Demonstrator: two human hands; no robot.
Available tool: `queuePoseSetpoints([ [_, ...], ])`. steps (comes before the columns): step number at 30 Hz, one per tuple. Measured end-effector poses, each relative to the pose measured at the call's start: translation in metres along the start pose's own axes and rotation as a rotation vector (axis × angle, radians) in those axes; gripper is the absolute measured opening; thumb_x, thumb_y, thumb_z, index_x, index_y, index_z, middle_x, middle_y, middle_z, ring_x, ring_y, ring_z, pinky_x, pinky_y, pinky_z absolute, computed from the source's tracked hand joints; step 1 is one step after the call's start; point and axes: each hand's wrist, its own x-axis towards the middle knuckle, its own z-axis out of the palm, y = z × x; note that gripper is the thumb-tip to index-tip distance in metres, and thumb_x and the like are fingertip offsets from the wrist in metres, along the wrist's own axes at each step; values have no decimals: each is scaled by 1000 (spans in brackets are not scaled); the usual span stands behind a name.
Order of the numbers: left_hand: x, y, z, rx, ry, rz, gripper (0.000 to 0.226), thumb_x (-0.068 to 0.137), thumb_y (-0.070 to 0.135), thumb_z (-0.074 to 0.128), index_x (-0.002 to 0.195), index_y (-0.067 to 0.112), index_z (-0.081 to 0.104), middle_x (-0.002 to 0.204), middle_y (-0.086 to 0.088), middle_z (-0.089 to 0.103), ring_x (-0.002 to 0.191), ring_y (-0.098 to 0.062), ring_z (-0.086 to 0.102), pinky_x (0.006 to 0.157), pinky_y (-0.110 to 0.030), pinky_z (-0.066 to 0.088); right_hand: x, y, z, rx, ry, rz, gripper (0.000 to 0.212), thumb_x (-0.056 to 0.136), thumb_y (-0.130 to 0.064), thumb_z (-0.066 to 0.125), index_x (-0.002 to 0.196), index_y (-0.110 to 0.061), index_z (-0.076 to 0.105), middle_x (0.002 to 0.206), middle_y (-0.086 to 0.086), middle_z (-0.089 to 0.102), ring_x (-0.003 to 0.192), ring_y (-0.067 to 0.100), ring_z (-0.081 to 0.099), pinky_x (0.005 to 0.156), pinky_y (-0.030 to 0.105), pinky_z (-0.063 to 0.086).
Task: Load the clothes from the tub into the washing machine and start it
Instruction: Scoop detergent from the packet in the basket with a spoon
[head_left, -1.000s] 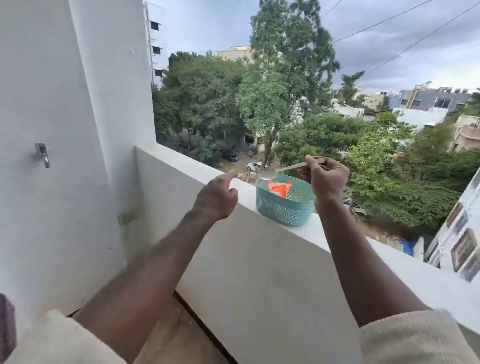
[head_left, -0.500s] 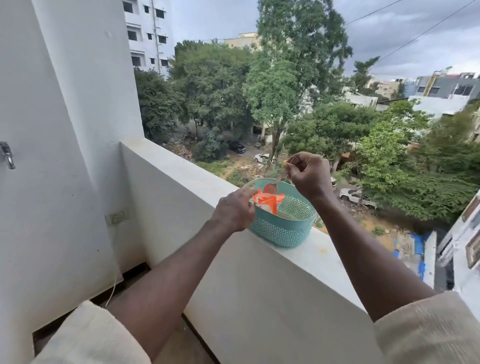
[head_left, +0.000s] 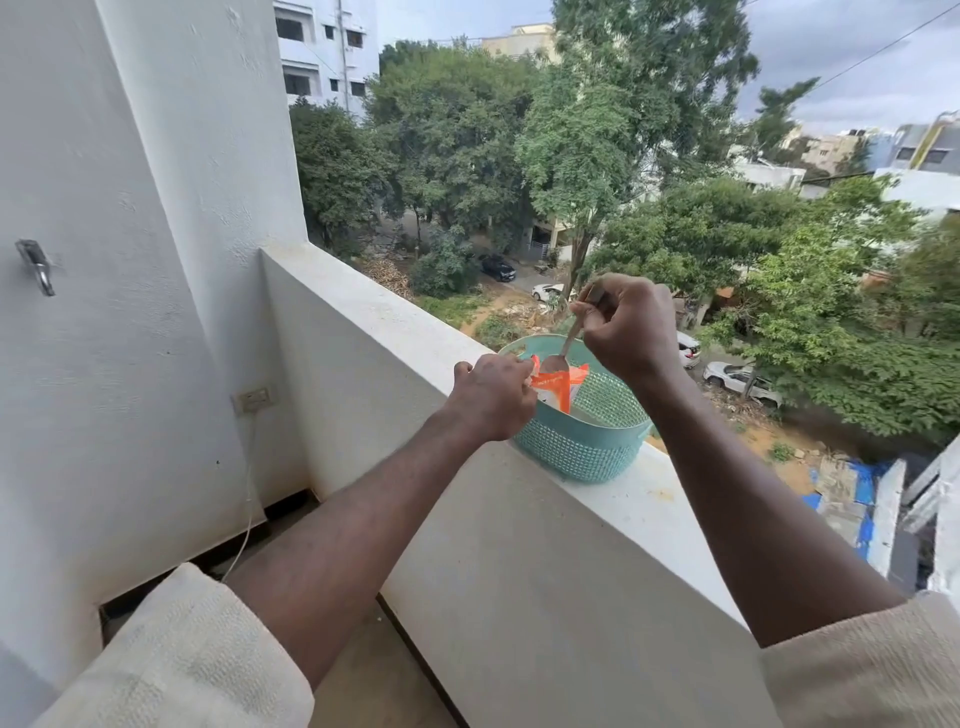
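A teal plastic basket (head_left: 582, 449) stands on top of the white balcony parapet (head_left: 384, 322). Inside it stands an orange and white packet (head_left: 563, 388). My left hand (head_left: 491, 397) pinches the packet's top edge at the basket's near rim. Above the basket, my right hand (head_left: 626, 325) grips the handle of a spoon (head_left: 558, 361), and the spoon's bowl dips into the mouth of the packet. No washing machine, tub or clothes are in view.
A white wall (head_left: 130, 260) rises on the left, with a metal hook (head_left: 36, 265) and a socket (head_left: 253, 399) with a cable hanging down. The parapet's far side drops to a street with trees and parked cars. The balcony floor (head_left: 363, 675) lies below.
My left hand moved from the bare ledge to the packet and took hold of its top. My right hand swung the spoon from level down into the packet's mouth.
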Motion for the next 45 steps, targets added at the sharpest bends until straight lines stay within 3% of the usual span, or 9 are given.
queuePoseSetpoints([
  [11, -7, 7, 3, -20, -53, 33, 49, 101, 29, 34, 147, 15, 38, 152, -5, 40, 140, -22, 31, 112, -50, 23, -8, 31, 41, -127, -264, 281, 15, 80, -22, 72, 71, -10, 70, 72, 12, 70, 70, 29, 64, 60, 24, 39],
  [16, -20, -8, -8, -44, 4, 23, 48, 101, 30, 35, 146, 14, 38, 153, -5, 39, 141, -20, 30, 112, -49, 23, -10, 45, 31, -96, -234, 339, 22, 81, -31, 72, 91, -12, 67, 74, 3, 67, 52, 3, 50, 46, 16, 30],
  [18, -26, -20, -14, -37, 19, -7, 47, 101, 30, 36, 146, 16, 40, 151, -4, 41, 139, -19, 33, 111, -48, 25, -12, 45, 28, -82, -239, 340, 29, 80, -34, 74, 95, -11, 65, 78, 5, 68, 53, 6, 52, 45, 17, 31],
  [23, -51, -41, -24, -35, 31, -64, 44, 100, 30, 40, 142, 19, 45, 149, -2, 44, 137, -19, 37, 110, -45, 28, -17, 42, 25, -237, -274, 376, 48, 81, -40, 71, 115, -7, 61, 95, 12, 71, 82, 27, 63, 70, 34, 52],
  [26, -68, -58, -29, -46, 43, -105, 40, 99, 29, 41, 136, 20, 52, 145, -1, 50, 133, -20, 43, 109, -43, 29, -14, 52, 21, -465, -322, 421, 59, 81, -55, 65, 121, -12, 59, 119, 17, 63, 112, 35, 52, 92, 43, 46],
  [32, -94, -88, -36, -80, 28, -194, 40, 100, 28, 41, 138, 19, 50, 145, -2, 50, 133, -20, 45, 107, -39, 31, -13, 67, 18, -171, -486, 655, 79, 77, -44, 74, 133, 2, 42, 126, 24, 60, 112, 38, 58, 89, 42, 48],
  [36, -100, -90, -37, -76, 53, -201, 46, 99, 28, 43, 144, 16, 42, 147, -7, 49, 132, -23, 47, 108, -40, 33, -15, 55, 20, -333, -473, 626, 89, 75, -50, 73, 139, -3, 33, 135, 23, 53, 121, 40, 52, 99, 49, 45],
  [39, -99, -82, -38, -3, 106, -178, 50, 99, 31, 43, 146, 14, 38, 145, -9, 49, 132, -26, 44, 109, -42, 35, -23, 25, 24, -496, -348, 437, 88, 77, -56, 67, 142, -9, 30, 144, 22, 41, 130, 41, 42, 106, 55, 38],
  [45, -101, -68, -46, 166, 245, -139, 52, 97, 32, 43, 145, 12, 37, 148, -8, 44, 138, -26, 36, 110, -44, 31, -56, -67, 64, -384, -354, 108, 81, 84, -52, 60, 146, -11, 28, 153, 17, 33, 139, 36, 31, 112, 53, 29],
])
